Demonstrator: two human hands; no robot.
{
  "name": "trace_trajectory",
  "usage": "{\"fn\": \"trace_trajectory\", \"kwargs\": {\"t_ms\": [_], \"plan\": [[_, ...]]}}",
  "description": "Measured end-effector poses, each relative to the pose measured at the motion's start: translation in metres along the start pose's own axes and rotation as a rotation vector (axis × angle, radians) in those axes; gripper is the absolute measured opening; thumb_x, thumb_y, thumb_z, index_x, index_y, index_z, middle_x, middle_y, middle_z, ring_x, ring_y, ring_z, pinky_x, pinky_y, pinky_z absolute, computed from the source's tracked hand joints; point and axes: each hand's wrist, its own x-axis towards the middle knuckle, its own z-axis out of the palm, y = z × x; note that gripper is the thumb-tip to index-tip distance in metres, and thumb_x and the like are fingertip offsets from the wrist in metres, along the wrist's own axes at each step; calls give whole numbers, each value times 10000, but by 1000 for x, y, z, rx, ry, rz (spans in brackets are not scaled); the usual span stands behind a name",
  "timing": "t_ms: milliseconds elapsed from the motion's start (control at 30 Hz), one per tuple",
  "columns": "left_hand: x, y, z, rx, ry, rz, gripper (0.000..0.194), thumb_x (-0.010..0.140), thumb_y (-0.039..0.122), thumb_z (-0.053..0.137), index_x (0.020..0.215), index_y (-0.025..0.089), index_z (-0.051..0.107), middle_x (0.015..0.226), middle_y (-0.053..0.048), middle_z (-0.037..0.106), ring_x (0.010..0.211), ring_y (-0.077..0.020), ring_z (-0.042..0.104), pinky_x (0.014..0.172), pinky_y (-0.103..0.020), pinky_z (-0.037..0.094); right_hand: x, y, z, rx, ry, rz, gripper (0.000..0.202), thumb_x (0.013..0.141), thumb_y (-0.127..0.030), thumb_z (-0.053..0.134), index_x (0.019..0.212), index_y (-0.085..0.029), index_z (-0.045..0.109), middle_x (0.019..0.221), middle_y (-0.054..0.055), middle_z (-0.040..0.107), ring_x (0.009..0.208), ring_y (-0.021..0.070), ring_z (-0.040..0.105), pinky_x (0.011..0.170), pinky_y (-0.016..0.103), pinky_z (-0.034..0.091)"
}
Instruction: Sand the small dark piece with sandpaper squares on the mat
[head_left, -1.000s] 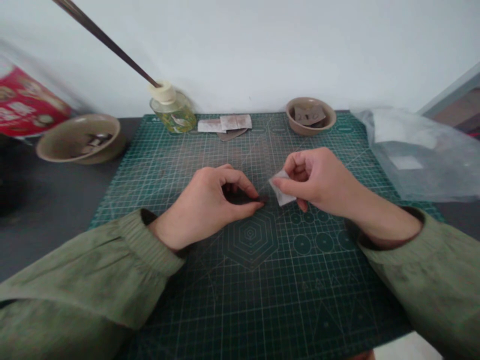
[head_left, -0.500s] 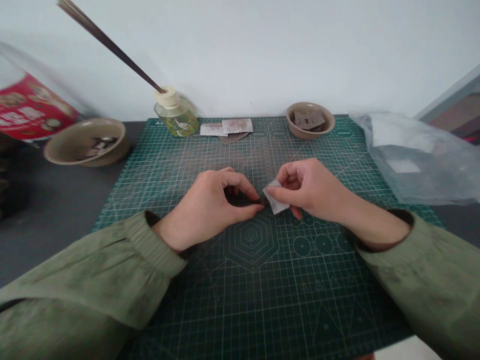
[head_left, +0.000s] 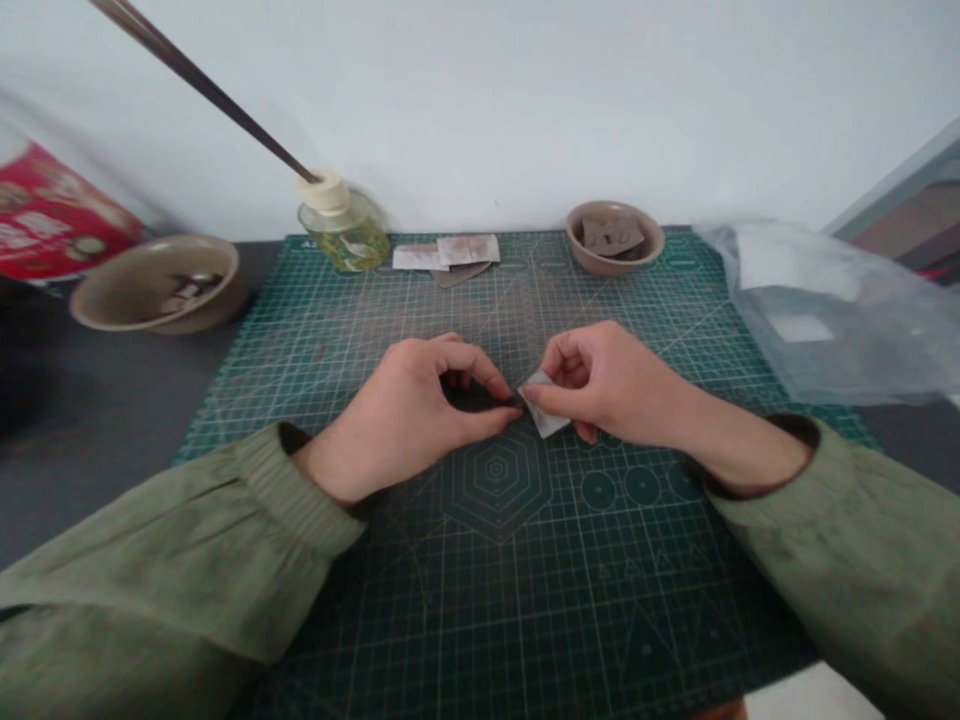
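Observation:
Over the middle of the green cutting mat, my left hand pinches a small dark piece between thumb and fingertips. Most of that piece is hidden, so its kind is unclear. My right hand grips a small folded greyish-white piece of sandpaper or paper between thumb and fingers. Its left edge meets the tip of the dark piece, right at my left fingertips. Both hands are close together, just above the hexagon pattern printed on the mat.
Behind lie sandpaper strips, beside a glass bottle holding thin dark sticks. A small bowl with brown marked pieces stands back right. Left are a larger bowl with small bits and a red package. A clear plastic bag lies right.
My right hand has shifted slightly left and down, bringing the folded piece against the dark piece. My left hand keeps its pinch. The whole view has moved a little.

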Motion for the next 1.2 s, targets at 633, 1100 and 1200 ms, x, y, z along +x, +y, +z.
{"fn": "trace_trajectory", "kwargs": {"t_ms": [633, 1100, 1200], "plan": [[0, -1, 0, 2, -3, -2, 138, 858, 376, 932, 909, 260, 878, 855, -13, 777, 760, -184, 688, 647, -314, 500, -2, -2, -7, -10, 119, -23, 229, 844, -178, 843, 727, -204, 648, 484, -50, 663, 362, 92, 578, 361, 173, 375], [0, -2, 0, 4, -7, 2, 131, 869, 373, 933, 907, 265, 871, 850, -4, 786, 777, -189, 690, 674, -333, 501, -1, -2, -7, -28, 86, -10, 214, 856, -183, 820, 721, -203, 655, 477, -46, 667, 357, 90, 576, 364, 174, 374], [-1, -1, 1, 20, 2, 22, 122, 868, 356, 927, 895, 260, 856, 859, -4, 792, 788, -193, 697, 692, -337, 515, -1, -1, -7, -34, 84, -13, 213, 861, -188, 819, 722, -202, 659, 483, -43, 672, 357, 91, 576, 364, 176, 375]]}}
